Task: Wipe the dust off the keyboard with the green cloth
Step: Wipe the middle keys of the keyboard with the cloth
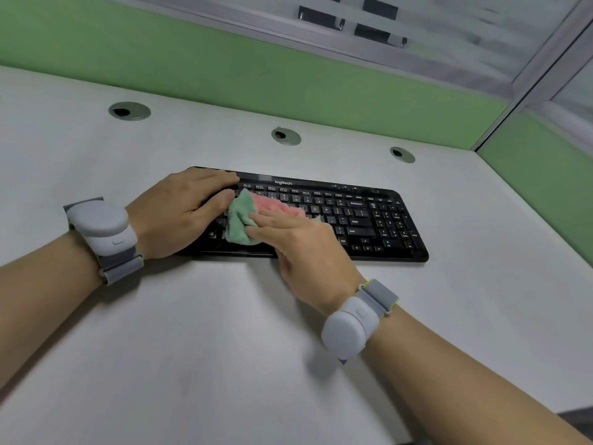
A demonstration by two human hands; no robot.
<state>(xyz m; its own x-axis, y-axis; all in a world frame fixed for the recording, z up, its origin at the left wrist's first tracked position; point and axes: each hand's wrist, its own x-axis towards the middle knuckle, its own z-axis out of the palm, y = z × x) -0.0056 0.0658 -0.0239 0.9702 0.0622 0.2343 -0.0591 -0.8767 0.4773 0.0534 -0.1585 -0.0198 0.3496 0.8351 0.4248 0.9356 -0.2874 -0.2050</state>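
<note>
A black keyboard (359, 220) lies flat on the grey desk (224, 332), its left end hidden under my hands. A crumpled cloth (240, 220), green with a pink patch, rests on the left-centre keys. My right hand (298, 245) presses down on the cloth, fingers bent over it and covering its right part. My left hand (183, 210) lies flat across the keyboard's left end, thumb touching the cloth's left edge, fingers stretched along the top row.
Three round cable grommets (286, 136) sit in the desk behind the keyboard. A green partition wall (288, 81) closes the back, and another (539, 178) stands on the right. Grey bands are strapped on both wrists.
</note>
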